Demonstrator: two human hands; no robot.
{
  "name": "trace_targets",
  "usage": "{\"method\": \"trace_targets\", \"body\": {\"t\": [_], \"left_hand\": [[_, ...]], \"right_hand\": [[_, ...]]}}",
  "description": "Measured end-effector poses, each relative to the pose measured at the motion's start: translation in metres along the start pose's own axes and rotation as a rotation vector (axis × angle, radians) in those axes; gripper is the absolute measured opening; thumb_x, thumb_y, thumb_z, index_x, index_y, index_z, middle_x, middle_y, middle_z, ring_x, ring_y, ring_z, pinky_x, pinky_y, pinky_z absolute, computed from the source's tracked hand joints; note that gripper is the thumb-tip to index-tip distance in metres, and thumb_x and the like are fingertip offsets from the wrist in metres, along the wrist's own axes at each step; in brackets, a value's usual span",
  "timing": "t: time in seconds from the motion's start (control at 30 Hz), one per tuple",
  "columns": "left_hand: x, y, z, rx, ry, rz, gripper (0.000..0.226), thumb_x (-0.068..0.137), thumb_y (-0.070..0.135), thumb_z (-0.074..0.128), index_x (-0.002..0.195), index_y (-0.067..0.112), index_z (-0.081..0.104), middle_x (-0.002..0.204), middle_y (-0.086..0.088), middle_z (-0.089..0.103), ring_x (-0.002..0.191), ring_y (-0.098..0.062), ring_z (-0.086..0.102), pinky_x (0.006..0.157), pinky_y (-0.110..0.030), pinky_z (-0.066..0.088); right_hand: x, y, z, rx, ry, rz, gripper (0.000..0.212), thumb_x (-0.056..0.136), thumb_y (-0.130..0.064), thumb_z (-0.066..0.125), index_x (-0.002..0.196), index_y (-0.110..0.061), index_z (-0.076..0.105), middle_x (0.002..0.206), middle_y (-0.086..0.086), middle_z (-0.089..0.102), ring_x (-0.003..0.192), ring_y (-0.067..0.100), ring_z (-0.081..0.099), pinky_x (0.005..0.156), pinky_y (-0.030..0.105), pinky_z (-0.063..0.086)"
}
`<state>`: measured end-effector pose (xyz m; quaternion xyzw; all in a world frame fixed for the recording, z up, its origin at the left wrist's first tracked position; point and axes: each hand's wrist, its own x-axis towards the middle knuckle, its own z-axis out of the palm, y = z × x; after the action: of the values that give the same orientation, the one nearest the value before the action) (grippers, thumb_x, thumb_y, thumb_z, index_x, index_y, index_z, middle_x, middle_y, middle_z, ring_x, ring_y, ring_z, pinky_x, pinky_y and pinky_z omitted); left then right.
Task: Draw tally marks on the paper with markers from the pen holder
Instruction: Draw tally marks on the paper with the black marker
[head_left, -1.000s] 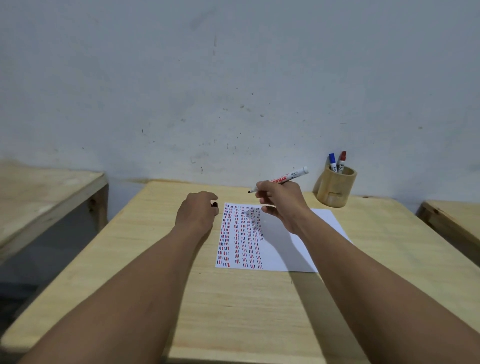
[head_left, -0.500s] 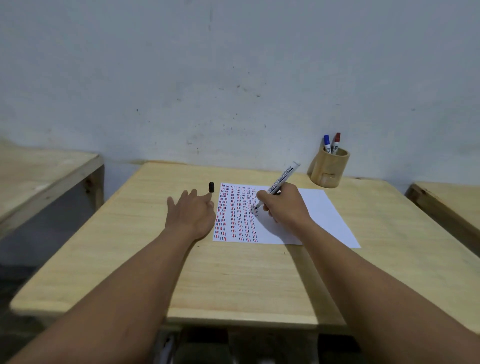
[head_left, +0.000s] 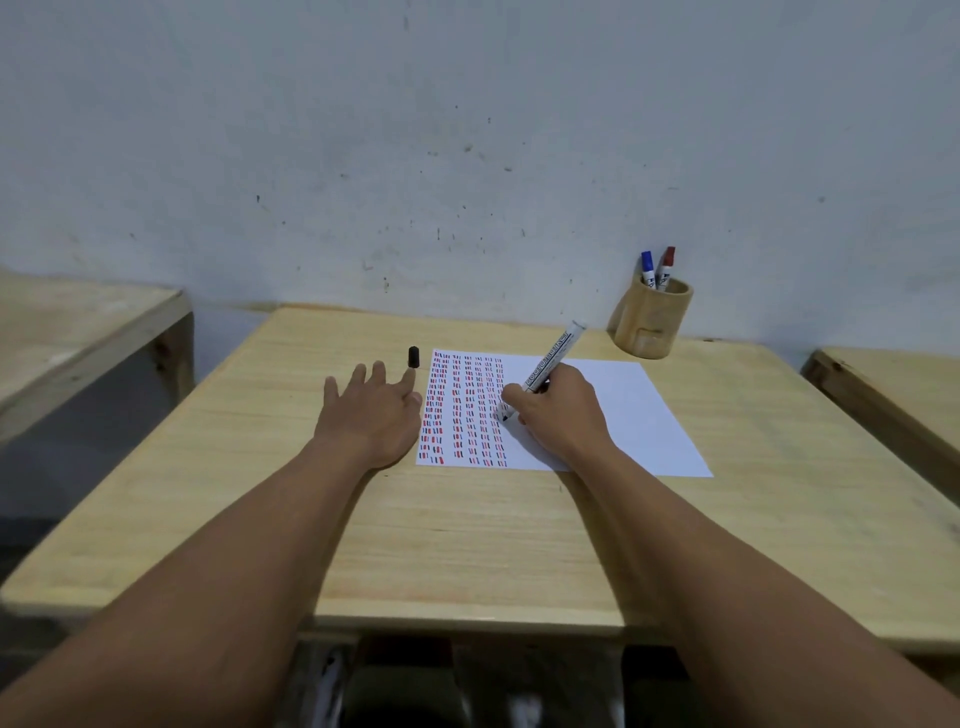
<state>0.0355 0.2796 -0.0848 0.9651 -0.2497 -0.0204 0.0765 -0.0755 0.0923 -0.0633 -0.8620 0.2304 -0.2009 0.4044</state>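
Observation:
A white paper (head_left: 639, 415) lies on the wooden table (head_left: 467, 535), its left half filled with columns of red, blue and black tally marks. My right hand (head_left: 561, 415) grips a white black-ink marker (head_left: 550, 361), tip down on the paper beside the rightmost column. My left hand (head_left: 371, 415) lies flat on the table at the paper's left edge, fingers spread. The marker's black cap (head_left: 413, 357) stands upright just beyond my left fingertips. A wooden pen holder (head_left: 652, 325) at the back right holds a blue marker (head_left: 647, 266) and a red marker (head_left: 666, 264).
A grey wall (head_left: 467, 156) rises right behind the table. Another wooden table (head_left: 78, 332) stands to the left across a gap, and a third one (head_left: 893, 379) to the right.
My left hand set the black cap down on the table and flattened beside the paper. My right hand lowered the marker from above until its tip touched the paper.

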Motion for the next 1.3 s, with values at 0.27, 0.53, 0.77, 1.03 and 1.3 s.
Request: {"method": "trace_targets", "body": {"t": [0.27,0.53,0.77,1.03,1.3], "left_hand": [[-0.002,-0.001,0.001,-0.010,-0.003,0.002,0.057,0.103,0.043,0.014,0.158,0.030,0.015,0.167,-0.010,0.009,0.154,-0.031,0.002,0.121,-0.058,0.001],[-0.001,0.003,-0.003,-0.125,0.094,-0.031,0.053,0.099,0.038,0.028,0.149,0.025,0.040,0.156,-0.007,0.039,0.147,-0.029,0.028,0.119,-0.056,0.013],[0.011,0.017,-0.021,-0.246,0.246,-0.170,0.033,0.098,0.031,0.038,0.127,0.016,0.046,0.116,-0.008,0.065,0.112,-0.035,0.055,0.091,-0.047,0.039],[0.036,0.007,-0.019,-0.218,0.249,0.010,0.044,0.101,0.027,0.046,0.145,0.030,0.046,0.124,-0.007,0.063,0.118,-0.032,0.057,0.088,-0.040,0.048],[0.036,0.024,-0.033,-0.596,0.395,-0.040,0.013,0.094,0.014,0.059,0.097,0.021,0.070,0.085,0.010,0.069,0.068,-0.005,0.059,0.056,-0.020,0.039]], "right_hand": [[-0.001,0.000,-0.001,-0.003,-0.020,-0.014,0.027,0.083,-0.025,0.068,0.070,-0.012,0.049,0.065,0.012,0.061,0.058,0.018,0.051,0.052,0.030,0.036],[0.003,-0.003,-0.004,0.067,0.019,0.031,0.032,0.083,-0.029,0.068,0.076,0.001,0.061,0.077,0.013,0.073,0.067,0.024,0.063,0.057,0.032,0.043],[0.015,-0.014,-0.007,0.351,0.016,0.109,0.034,0.077,-0.033,0.076,0.094,-0.005,0.068,0.067,-0.003,0.058,0.054,0.013,0.047,0.056,0.031,0.037],[0.021,-0.028,-0.011,0.694,-0.072,0.210,0.013,0.088,-0.011,0.058,0.078,-0.006,0.065,0.063,0.005,0.055,0.048,0.015,0.044,0.046,0.025,0.039],[0.029,-0.032,-0.014,0.763,-0.065,0.211,0.008,0.087,-0.008,0.065,0.082,-0.003,0.070,0.064,0.004,0.056,0.049,0.012,0.049,0.046,0.023,0.043]]}}
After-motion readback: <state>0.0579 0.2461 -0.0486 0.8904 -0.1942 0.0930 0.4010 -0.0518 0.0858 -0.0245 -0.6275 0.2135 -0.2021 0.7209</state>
